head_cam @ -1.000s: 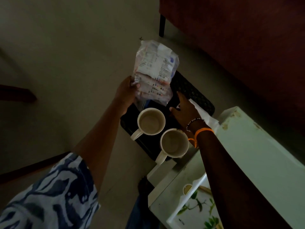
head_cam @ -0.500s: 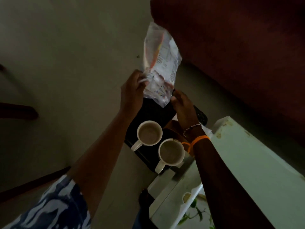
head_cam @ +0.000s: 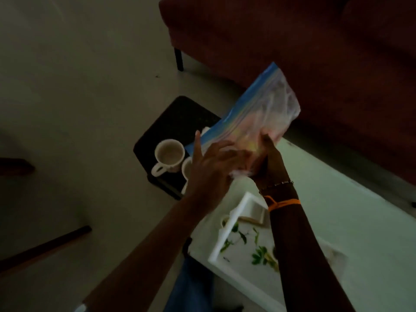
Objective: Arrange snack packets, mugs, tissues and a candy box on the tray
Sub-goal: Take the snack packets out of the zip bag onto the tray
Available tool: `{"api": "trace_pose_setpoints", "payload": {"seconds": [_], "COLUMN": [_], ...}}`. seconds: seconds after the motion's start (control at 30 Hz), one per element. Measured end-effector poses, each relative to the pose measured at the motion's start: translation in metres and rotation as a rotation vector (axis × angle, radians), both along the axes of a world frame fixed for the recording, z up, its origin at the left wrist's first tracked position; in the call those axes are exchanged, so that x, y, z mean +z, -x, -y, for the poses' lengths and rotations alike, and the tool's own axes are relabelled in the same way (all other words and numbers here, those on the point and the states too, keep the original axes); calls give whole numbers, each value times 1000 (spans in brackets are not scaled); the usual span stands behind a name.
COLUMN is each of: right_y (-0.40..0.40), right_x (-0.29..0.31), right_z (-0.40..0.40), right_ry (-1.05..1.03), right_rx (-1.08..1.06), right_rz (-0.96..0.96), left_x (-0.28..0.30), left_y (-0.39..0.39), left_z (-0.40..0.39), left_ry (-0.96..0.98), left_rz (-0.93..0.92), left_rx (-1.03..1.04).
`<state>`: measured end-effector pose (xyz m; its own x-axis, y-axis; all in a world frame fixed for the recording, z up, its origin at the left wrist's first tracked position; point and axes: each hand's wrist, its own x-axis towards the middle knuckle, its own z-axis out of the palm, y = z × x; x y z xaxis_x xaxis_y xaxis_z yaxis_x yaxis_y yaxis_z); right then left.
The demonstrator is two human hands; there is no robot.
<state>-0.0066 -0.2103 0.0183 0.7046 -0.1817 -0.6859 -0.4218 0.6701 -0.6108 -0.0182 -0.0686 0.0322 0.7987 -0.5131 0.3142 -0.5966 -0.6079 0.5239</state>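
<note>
A clear zip bag (head_cam: pixel 267 109) with a blue seal strip holds pale snack packets. It hangs tilted above the far corner of the white table (head_cam: pixel 342 199). My left hand (head_cam: pixel 213 163) presses on its lower left side, index finger stretched out. My right hand (head_cam: pixel 269 154) grips its lower edge from the right. Two white mugs stand on a black perforated stand (head_cam: pixel 177 118): one mug (head_cam: pixel 169 155) in full view, the other mug (head_cam: pixel 186 170) mostly hidden behind my left hand. A white tray (head_cam: pixel 225 237) with a green leaf print lies on the table under my right forearm.
A dark red sofa (head_cam: pixel 292 41) on a black leg (head_cam: pixel 179 60) fills the far right. A pale flat item (head_cam: pixel 255 213) lies in the tray's far corner. Dark wooden pieces (head_cam: pixel 45 248) lie on the floor at left.
The bag has swung right and down, from above the black stand to over the table corner. My right hand has closed on it, and its blue seal strip faces me.
</note>
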Motion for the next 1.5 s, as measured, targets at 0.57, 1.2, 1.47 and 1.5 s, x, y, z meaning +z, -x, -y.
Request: {"api": "trace_pose_setpoints", "payload": {"seconds": [0.57, 1.2, 1.47, 1.5], "right_y": [358, 381, 388, 389], "right_x": [-69, -26, 2, 7], "right_z": [78, 51, 70, 73], "right_ry": [107, 498, 1186, 1237], "right_rx": [-53, -64, 186, 188], "right_rz": [-31, -48, -169, -194], "left_x": [-46, -19, -5, -3], "left_y": [233, 310, 314, 311], "left_z": [72, 86, 71, 65], "left_ry": [176, 107, 133, 144], "left_rz": [-1277, -965, -772, -750], "left_rx": [325, 147, 368, 399]}}
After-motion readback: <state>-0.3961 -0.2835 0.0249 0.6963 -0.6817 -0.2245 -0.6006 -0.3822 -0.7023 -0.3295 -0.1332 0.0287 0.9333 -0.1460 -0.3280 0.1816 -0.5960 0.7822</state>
